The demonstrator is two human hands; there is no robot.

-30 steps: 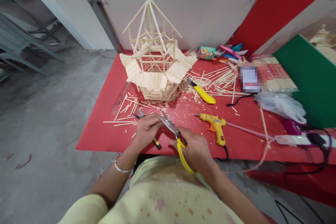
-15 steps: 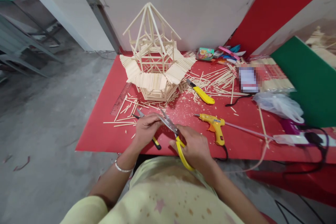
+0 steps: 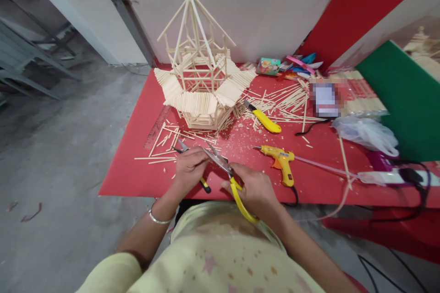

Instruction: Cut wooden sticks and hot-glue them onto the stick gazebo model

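Note:
Yellow-handled scissors [image 3: 237, 192] are gripped in my right hand [image 3: 257, 188], blades parted and pointing up and left. Close to the blade tips, my left hand [image 3: 191, 165] has its fingers pinched together; whatever they hold is too small or hidden to make out. Partly under my left hand lies a black and yellow tool [image 3: 205, 185], its other end showing beyond the fingers. Past both hands stands a model made of thin wooden sticks [image 3: 197, 103], with an open pointed roof frame and slatted lower eaves.
On the red table [image 3: 127, 174] lie a yellow glue gun [image 3: 283, 165], a yellow cutter knife [image 3: 266, 121], a clear ruler [image 3: 156, 128] and loose sticks [image 3: 288, 100]. At right are a plastic bag [image 3: 366, 135], a power strip [image 3: 385, 176] and a green board [image 3: 405, 100].
The scissor handles have spread slightly wider. Both hands stay nearly in place, and the whole view has shifted a little.

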